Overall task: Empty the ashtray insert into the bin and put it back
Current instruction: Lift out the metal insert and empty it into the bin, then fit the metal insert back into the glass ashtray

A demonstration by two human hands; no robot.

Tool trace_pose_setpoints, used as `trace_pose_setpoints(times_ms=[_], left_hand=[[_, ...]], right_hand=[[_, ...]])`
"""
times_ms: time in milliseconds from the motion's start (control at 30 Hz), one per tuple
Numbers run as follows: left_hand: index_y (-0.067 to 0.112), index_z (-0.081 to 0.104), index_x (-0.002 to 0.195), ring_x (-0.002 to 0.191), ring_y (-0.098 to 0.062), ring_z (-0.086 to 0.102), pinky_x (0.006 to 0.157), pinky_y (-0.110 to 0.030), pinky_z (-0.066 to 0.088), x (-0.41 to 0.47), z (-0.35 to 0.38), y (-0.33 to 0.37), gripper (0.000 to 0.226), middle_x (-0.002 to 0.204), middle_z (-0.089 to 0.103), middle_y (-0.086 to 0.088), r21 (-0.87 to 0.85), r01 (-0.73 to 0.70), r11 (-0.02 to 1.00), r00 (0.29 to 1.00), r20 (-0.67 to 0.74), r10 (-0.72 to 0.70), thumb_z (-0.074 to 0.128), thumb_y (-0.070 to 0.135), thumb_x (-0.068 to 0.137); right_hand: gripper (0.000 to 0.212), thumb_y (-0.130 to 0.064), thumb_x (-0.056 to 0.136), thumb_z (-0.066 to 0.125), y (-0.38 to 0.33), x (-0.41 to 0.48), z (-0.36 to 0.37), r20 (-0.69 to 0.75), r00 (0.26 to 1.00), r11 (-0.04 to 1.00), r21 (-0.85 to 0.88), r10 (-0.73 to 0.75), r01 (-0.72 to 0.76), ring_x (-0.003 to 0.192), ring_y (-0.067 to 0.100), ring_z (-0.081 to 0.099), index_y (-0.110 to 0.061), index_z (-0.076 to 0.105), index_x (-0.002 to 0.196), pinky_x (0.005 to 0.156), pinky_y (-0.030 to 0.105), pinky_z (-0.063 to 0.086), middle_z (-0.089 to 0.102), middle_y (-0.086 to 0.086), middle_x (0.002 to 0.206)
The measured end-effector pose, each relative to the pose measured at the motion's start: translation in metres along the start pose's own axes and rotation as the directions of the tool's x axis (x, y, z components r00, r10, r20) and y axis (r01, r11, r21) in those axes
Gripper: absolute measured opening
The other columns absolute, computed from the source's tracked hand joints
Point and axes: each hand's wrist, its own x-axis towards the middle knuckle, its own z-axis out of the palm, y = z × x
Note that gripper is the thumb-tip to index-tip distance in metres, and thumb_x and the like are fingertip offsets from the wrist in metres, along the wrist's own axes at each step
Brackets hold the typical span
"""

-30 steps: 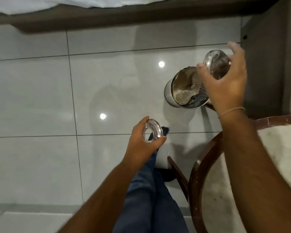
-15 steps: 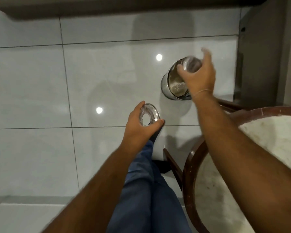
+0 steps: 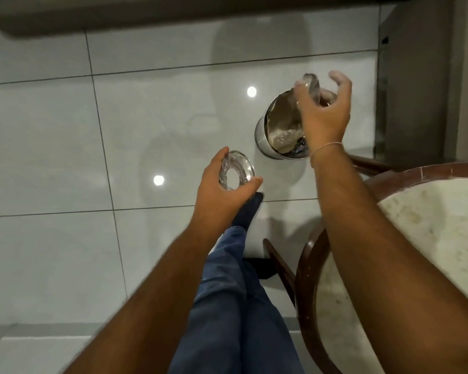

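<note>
— Tipping it right over the bin (image 3: 262, 136), look. The right hand (image 3: 325, 114) has the ashtray insert (image 3: 311, 83) pinched between thumb and a couple of fingers, with the other fingers curled loose and spread off it.

— Why hold it so lightly?

— I'd guess so the mouth of it stays clear and the ash can drop out. It hangs directly above the opening of that steel bin, which has a pale liner inside. The insert is blurred, so I can't say how far over it is tilted, nor whether anything is falling.

— And the other hand?

— The left hand (image 3: 222, 184) holds the glass ring (image 3: 237, 170), the outer part of the ashtray I take it, thumb on one edge and fingers round the other. It sits off to the side over the floor tiles (image 3: 65, 147), well apart from the bin. My reading is that it's kept out of the way of the ash, but ready for the insert to go back into.

— So not on the table?

— No, the round table (image 3: 430, 238) by the person's right arm has nothing of the ashtray on it that I can see. Both pieces are in the air. The bin stands close to the table's edge, so the reach is short.

— How far along, would you say?

— The emptying step, I'd judge. Refitting is not yet done.
</note>
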Motion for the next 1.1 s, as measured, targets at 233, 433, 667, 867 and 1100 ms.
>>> trace_pose_setpoints(times_ms=[233, 433, 667, 867, 1100], left_hand=[[0.042, 0.038, 0.160, 0.140, -0.010, 0.051, 0.115, -0.043, 0.051, -0.014, 0.010, 0.043, 0.088, 0.153, 0.047, 0.017, 0.011, -0.160, 0.987, 0.980, 0.125, 0.158, 0.085, 0.032, 0.087], [0.041, 0.038, 0.161, 0.137, 0.009, 0.049, 0.113, -0.022, 0.045, -0.034, 0.041, 0.071, 0.092, 0.152, 0.047, 0.023, 0.113, -0.401, 0.909, 0.867, 0.369, 0.336, 0.088, 0.029, 0.085], [0.030, 0.039, 0.162, 0.145, 0.001, 0.045, 0.118, -0.024, 0.044, -0.072, 0.092, 0.083, 0.096, 0.158, 0.046, 0.010, 0.142, -0.624, 0.769, 0.633, 0.670, 0.389, 0.091, 0.024, 0.081], [0.031, 0.037, 0.163, 0.146, 0.002, 0.043, 0.119, -0.019, 0.040, -0.105, 0.134, 0.074, 0.099, 0.159, 0.043, 0.009, 0.185, -0.738, 0.649, 0.487, 0.812, 0.322, 0.091, 0.035, 0.081], [0.031, 0.039, 0.163, 0.143, 0.000, 0.045, 0.118, -0.022, 0.041, -0.143, 0.185, 0.055, 0.100, 0.154, 0.044, 0.012, 0.210, -0.825, 0.525, 0.374, 0.899, 0.228, 0.088, 0.041, 0.076]], right_hand=[[0.078, -0.067, 0.101, 0.051, 0.009, -0.052, -0.069, 0.464, 0.849, 0.525, 0.671, 0.254, -0.523, 0.126, 0.036, 0.065, -0.010, 0.055, 0.154, 0.087, 0.047, 0.063, 0.065, 0.024, 0.145], [0.081, -0.067, 0.091, 0.058, 0.029, -0.099, -0.121, 0.472, 0.852, 0.457, 0.722, 0.224, -0.520, 0.121, 0.031, 0.069, -0.009, 0.061, 0.149, 0.092, 0.047, 0.063, 0.075, 0.016, 0.130], [0.063, -0.059, 0.105, 0.050, 0.066, -0.144, -0.171, 0.394, 0.892, 0.526, 0.722, 0.222, -0.450, 0.130, 0.031, 0.067, -0.012, 0.069, 0.141, 0.114, 0.051, 0.050, 0.073, 0.017, 0.140], [0.068, -0.060, 0.095, 0.060, 0.089, -0.189, -0.209, 0.301, 0.917, 0.489, 0.778, 0.263, -0.396, 0.135, 0.030, 0.066, -0.016, 0.064, 0.148, 0.112, 0.048, 0.053, 0.071, 0.016, 0.145], [0.065, -0.064, 0.108, 0.039, 0.125, -0.234, -0.246, 0.234, 0.890, 0.361, 0.851, 0.391, -0.382, 0.133, 0.023, 0.069, -0.019, 0.066, 0.147, 0.109, 0.040, 0.054, 0.075, 0.010, 0.141]])
